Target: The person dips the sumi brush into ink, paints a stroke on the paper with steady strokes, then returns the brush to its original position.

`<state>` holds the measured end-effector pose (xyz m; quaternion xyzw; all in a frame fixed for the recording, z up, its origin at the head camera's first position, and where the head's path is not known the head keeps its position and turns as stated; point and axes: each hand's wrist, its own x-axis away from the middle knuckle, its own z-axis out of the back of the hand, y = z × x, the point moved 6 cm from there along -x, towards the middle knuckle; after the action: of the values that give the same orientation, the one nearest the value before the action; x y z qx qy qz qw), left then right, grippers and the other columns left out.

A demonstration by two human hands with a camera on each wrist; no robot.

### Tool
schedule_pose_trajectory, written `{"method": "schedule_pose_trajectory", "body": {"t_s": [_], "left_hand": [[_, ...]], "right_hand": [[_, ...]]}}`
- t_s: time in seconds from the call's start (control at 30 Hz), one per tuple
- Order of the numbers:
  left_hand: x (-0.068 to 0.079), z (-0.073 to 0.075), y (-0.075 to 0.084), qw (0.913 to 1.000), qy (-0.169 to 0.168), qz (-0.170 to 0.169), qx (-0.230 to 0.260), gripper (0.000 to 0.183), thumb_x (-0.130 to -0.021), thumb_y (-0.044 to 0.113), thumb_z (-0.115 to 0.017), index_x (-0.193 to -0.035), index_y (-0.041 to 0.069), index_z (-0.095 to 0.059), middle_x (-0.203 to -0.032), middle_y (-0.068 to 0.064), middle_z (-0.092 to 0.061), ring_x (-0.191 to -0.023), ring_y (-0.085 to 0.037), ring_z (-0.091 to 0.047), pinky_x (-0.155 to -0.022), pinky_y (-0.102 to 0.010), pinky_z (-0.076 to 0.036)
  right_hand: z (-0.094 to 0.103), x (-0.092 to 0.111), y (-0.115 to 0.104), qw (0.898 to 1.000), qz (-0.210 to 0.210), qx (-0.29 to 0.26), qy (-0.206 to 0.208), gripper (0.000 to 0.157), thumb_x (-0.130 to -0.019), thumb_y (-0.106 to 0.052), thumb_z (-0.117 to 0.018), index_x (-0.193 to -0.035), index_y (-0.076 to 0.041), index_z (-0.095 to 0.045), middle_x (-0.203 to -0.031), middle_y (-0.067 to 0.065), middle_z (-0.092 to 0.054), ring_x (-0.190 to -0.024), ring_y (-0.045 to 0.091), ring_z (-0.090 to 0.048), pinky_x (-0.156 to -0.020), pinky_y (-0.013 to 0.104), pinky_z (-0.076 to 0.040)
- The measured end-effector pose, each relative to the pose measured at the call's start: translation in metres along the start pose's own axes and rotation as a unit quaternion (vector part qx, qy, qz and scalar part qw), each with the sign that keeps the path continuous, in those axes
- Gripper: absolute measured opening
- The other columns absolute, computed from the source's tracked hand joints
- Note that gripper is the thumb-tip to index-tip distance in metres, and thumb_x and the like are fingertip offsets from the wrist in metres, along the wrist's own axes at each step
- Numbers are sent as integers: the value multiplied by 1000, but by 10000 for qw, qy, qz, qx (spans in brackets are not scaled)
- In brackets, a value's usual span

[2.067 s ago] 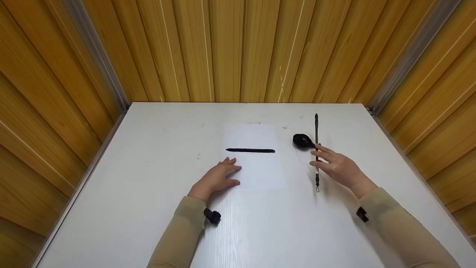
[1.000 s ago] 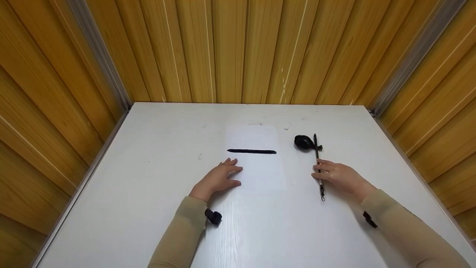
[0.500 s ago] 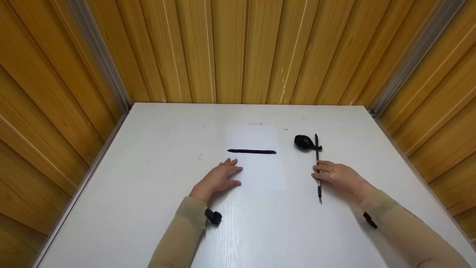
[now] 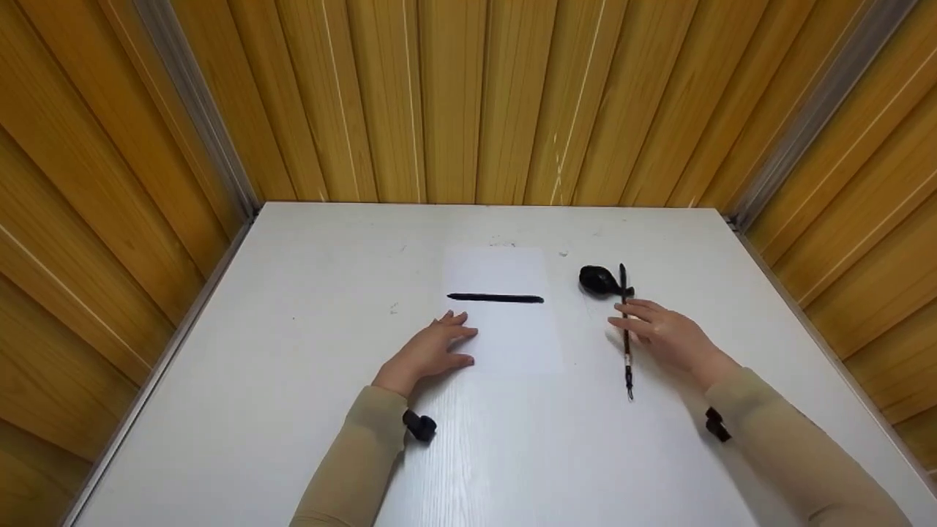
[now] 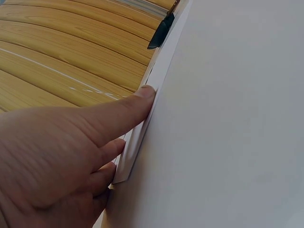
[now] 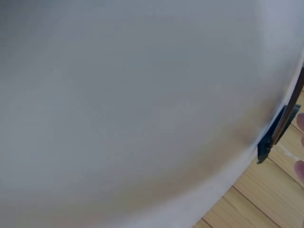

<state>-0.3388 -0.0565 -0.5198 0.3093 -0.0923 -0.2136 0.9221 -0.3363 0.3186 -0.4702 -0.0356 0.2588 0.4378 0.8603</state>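
In the head view, my left hand point(image 4: 424, 353) lies on the left edge of a white paper sheet point(image 4: 512, 340), fingers spread. The left wrist view has its thumb point(image 5: 145, 92) resting on the sheet's near edge. A thick black ink stroke point(image 4: 495, 298) runs across the paper. To the right, a calligraphy brush point(image 4: 627, 353) lies with its tip end propped on the narrow neck of a black gourd-shaped dish point(image 4: 598, 280). My right hand point(image 4: 672, 335) is just over the brush handle, fingers extended. In the right wrist view, its fingertips point(image 6: 299, 169) stand apart from the brush point(image 6: 290, 104).
The white table point(image 4: 329, 278) carries faint ink smudges point(image 4: 564, 254) beyond the paper. Wood-patterned panels point(image 4: 446, 102) wall in its back and both sides, with grey metal posts point(image 4: 198, 110) at the corners.
The brush has come back toward me and been laid with its tip end on the dish's neck. My right fingers have let go and shifted slightly forward. My left hand has stayed put.
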Motion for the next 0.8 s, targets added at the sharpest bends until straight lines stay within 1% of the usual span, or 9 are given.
{"method": "schedule_pose_trajectory", "body": {"t_s": [0.2, 0.27, 0.33, 0.43, 0.53, 0.6, 0.67, 0.73, 0.8], "left_hand": [[0, 0, -1, 9999, -119, -24, 62, 54, -98, 33, -70, -148, 15, -57, -169, -7, -32, -161, -33, -18, -130, -56, -20], [1, 0, -1, 9998, -163, -25, 141, 53, -101, 36, -66, -150, 18, -55, -170, -6, -31, -161, -33, -17, -130, -56, -19], [2, 0, -3, 9995, -207, -13, 252, 53, -103, 38, -62, -152, 20, -53, -170, -4, -29, -161, -33, -15, -131, -56, -18], [2, 4, -5, 9982, -243, 25, 550, 53, -105, 41, -58, -154, 25, -50, -171, -1, -27, -162, -29, -13, -132, -55, -15], [2, 9, -9, 9941, -198, 83, 1066, 54, -104, 43, -58, -154, 25, -49, -171, 0, -27, -163, -25, -11, -133, -52, -13], [2, 13, -12, 9891, -118, 146, 1460, 54, -104, 43, -59, -154, 26, -49, -171, 0, -29, -162, -23, -14, -133, -51, -13], [2, 18, -15, 9824, 2, 223, 1852, 54, -104, 44, -59, -154, 26, -49, -169, -3, -32, -161, -26, -18, -132, -51, -15], [4, 22, -18, 9719, 71, 416, 2318, 55, -103, 47, -59, -155, 30, -48, -169, -4, -34, -160, -28, -23, -132, -53, -18], [5, 28, -18, 9617, 230, 612, 2661, 58, -102, 51, -59, -156, 36, -43, -170, -3, -32, -160, -31, -24, -131, -55, -19]], "right_hand": [[1, -21, 8, 9949, -767, -285, 584, 54, -77, 15, -80, -124, -11, -75, -130, 13, -72, -120, 34, -67, -85, 41, -62], [1, -30, 9, 9899, -1073, -583, 715, 53, -78, 15, -79, -125, -10, -74, -131, 14, -71, -122, 33, -66, -95, 25, -59], [1, -39, 8, 9827, -1378, -917, 829, 51, -80, 15, -78, -126, -8, -74, -133, 14, -70, -123, 34, -65, -104, 9, -48], [-1, -52, 8, 9679, -1843, -1381, 1007, 47, -85, 12, -76, -127, -8, -73, -136, 15, -68, -125, 35, -65, -111, 0, -30], [-8, -63, 9, 9504, -2275, -1774, 1159, 43, -90, 4, -75, -131, -8, -71, -140, 14, -66, -129, 36, -63, -115, 11, -38], [-13, -70, 8, 9359, -2538, -2105, 1239, 44, -92, -1, -74, -135, -8, -67, -143, 15, -64, -132, 36, -61, -116, 27, -45], [-17, -77, 8, 9176, -2836, -2506, 1217, 49, -95, -7, -73, -143, -7, -61, -148, 17, -59, -138, 38, -56, -116, 41, -48], [-21, -85, 8, 9005, -3115, -2817, 1123, 59, -97, -14, -71, -152, -9, -50, -156, 17, -51, -145, 39, -47, -117, 54, -44], [-24, -93, 8, 8869, -3377, -3013, 930, 71, -99, -23, -70, -160, -10, -36, -164, 18, -38, -153, 39, -35, -123, 61, -34]]}}
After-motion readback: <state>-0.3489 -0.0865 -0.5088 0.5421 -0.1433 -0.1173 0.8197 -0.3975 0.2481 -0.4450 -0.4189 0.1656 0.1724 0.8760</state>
